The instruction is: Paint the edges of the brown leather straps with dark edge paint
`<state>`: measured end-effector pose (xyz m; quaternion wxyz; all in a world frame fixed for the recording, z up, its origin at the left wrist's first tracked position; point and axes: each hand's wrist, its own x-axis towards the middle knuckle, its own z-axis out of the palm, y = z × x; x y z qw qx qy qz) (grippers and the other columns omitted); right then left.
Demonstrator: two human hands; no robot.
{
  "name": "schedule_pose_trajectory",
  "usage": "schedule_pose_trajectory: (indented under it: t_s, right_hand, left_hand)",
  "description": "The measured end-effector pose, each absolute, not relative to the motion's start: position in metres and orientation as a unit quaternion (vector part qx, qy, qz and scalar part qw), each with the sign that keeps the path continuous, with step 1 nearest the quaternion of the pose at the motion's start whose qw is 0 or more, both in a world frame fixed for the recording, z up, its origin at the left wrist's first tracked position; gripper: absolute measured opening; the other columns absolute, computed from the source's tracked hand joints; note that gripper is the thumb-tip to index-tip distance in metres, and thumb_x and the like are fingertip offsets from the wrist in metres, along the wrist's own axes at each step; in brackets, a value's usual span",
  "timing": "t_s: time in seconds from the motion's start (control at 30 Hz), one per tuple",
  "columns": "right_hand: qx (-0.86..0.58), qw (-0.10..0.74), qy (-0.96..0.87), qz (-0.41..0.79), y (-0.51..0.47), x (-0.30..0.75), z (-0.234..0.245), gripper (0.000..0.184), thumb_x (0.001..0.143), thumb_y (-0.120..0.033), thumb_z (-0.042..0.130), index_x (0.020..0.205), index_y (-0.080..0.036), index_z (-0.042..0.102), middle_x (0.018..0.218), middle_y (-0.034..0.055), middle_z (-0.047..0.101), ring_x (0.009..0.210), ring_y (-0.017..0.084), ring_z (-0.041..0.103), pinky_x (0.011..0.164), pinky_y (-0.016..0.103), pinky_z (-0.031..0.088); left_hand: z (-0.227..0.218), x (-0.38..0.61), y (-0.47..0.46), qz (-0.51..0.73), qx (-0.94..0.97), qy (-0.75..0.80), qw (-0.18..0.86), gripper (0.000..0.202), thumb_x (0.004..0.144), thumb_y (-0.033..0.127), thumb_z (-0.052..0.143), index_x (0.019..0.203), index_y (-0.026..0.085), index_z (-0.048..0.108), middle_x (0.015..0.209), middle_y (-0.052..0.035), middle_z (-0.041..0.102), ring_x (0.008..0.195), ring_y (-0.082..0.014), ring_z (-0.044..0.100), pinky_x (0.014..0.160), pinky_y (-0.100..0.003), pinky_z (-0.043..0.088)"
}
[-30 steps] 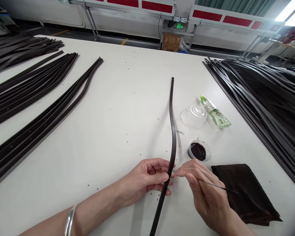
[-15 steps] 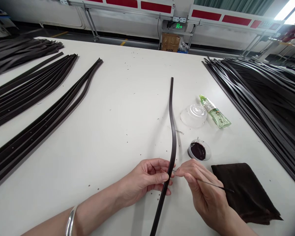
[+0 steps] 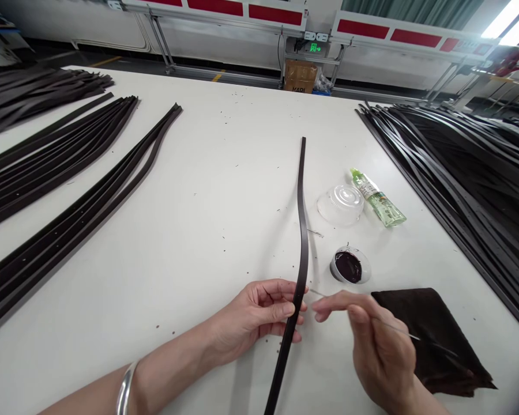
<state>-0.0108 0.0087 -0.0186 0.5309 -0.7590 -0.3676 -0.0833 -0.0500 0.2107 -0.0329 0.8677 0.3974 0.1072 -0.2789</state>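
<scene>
My left hand (image 3: 268, 311) pinches a long dark strap (image 3: 303, 248) between thumb and fingers, a silver bangle at its wrist. The strap runs from the near edge up past the fingers, its far end curving away. Just right of it, my right hand (image 3: 372, 340) is closed around a thin metal tool like a needle or awl (image 3: 400, 330); its tip lies near the strap, apart from it. Beyond that hand sits a small clear cup of dark paste or dye (image 3: 348, 266). A folded dark brown cloth (image 3: 432, 328) lies partly behind the right hand.
An upturned clear plastic cup (image 3: 341, 204) stands beside a green glue-like bottle (image 3: 378, 197). Bundles of dark straps lie at left (image 3: 78, 202) and right (image 3: 450, 173) of the white table (image 3: 190, 271). Small dark scraps are scattered over it.
My right hand has drawn back to the right with the thin tool, away from the strap. My left hand and the strap have hardly moved.
</scene>
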Motion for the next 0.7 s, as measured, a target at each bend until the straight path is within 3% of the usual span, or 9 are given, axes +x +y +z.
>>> schedule_pose_trajectory:
  t_s: [0.13, 0.23, 0.33, 0.5, 0.57, 0.63, 0.7]
  right_hand:
    - [-0.793, 0.543, -0.256, -0.099, 0.01, -0.009, -0.019, 0.021, 0.099, -0.012, 0.041, 0.103, -0.02, 0.06, 0.106, 0.0062, 0.065, 0.096, 0.018, 0.065, 0.087, 0.034, 0.055]
    - [-0.801, 0.561, -0.21, -0.016, 0.019, -0.004, -0.017, 0.001, 0.095, -0.023, 0.056, 0.096, -0.022, 0.057, 0.103, 0.005, 0.062, 0.093, 0.018, 0.064, 0.081, 0.033, 0.056]
    - [-0.782, 0.593, -0.19, 0.033, 0.029, 0.008, -0.013, 0.013, 0.091, -0.029, 0.064, 0.089, -0.022, 0.053, 0.09, 0.0022, 0.059, 0.079, 0.015, 0.061, 0.071, 0.028, 0.055]
    - [-0.782, 0.601, -0.168, 0.015, 0.034, 0.032, -0.003, 0.02, 0.089, -0.035, 0.067, 0.087, -0.022, 0.053, 0.08, -0.0005, 0.058, 0.069, 0.014, 0.059, 0.062, 0.025, 0.051]
    - [-0.799, 0.576, -0.175, 0.005, 0.03, 0.036, 0.0, 0.017, 0.092, -0.037, 0.063, 0.092, -0.022, 0.056, 0.083, 0.0005, 0.061, 0.074, 0.016, 0.062, 0.065, 0.027, 0.052]
    - [-0.819, 0.541, -0.192, -0.018, 0.02, 0.036, 0.004, 0.018, 0.098, -0.037, 0.052, 0.108, -0.024, 0.059, 0.1, 0.0039, 0.065, 0.092, 0.019, 0.064, 0.079, 0.033, 0.053]
    - [-0.827, 0.524, -0.203, -0.036, 0.006, 0.034, 0.006, 0.031, 0.102, -0.037, 0.042, 0.128, -0.027, 0.054, 0.12, 0.0052, 0.061, 0.105, 0.02, 0.061, 0.089, 0.037, 0.051]
  left_hand:
    - [-0.034, -0.052, 0.209, -0.274, 0.373, 0.116, 0.879, 0.027, 0.083, 0.017, 0.072, 0.11, 0.017, 0.067, 0.096, -0.0066, 0.066, 0.083, -0.0151, 0.063, 0.075, -0.032, 0.058]
    - [-0.034, -0.053, 0.207, -0.266, 0.35, 0.107, 0.892, 0.024, 0.081, 0.016, 0.074, 0.103, 0.018, 0.065, 0.092, -0.0055, 0.068, 0.081, -0.0146, 0.064, 0.073, -0.03, 0.057]
    - [-0.032, -0.056, 0.206, -0.264, 0.351, 0.105, 0.892, 0.02, 0.081, 0.015, 0.074, 0.098, 0.018, 0.065, 0.092, -0.0056, 0.07, 0.08, -0.0141, 0.066, 0.073, -0.03, 0.057]
    - [-0.03, -0.066, 0.209, -0.295, 0.359, 0.114, 0.878, 0.022, 0.08, 0.017, 0.075, 0.101, 0.013, 0.069, 0.093, -0.0094, 0.071, 0.079, -0.0154, 0.067, 0.077, -0.032, 0.057]
    - [-0.03, -0.067, 0.209, -0.295, 0.362, 0.116, 0.877, 0.021, 0.08, 0.017, 0.075, 0.1, 0.012, 0.071, 0.09, -0.009, 0.071, 0.078, -0.0152, 0.066, 0.078, -0.033, 0.057]
    - [-0.03, -0.068, 0.209, -0.284, 0.365, 0.128, 0.877, 0.02, 0.079, 0.017, 0.076, 0.098, 0.012, 0.072, 0.089, -0.0079, 0.07, 0.077, -0.0144, 0.065, 0.078, -0.033, 0.057]
    - [-0.03, -0.066, 0.209, -0.273, 0.364, 0.143, 0.879, 0.019, 0.078, 0.017, 0.077, 0.096, 0.013, 0.072, 0.088, -0.0068, 0.069, 0.077, -0.0138, 0.063, 0.076, -0.031, 0.057]
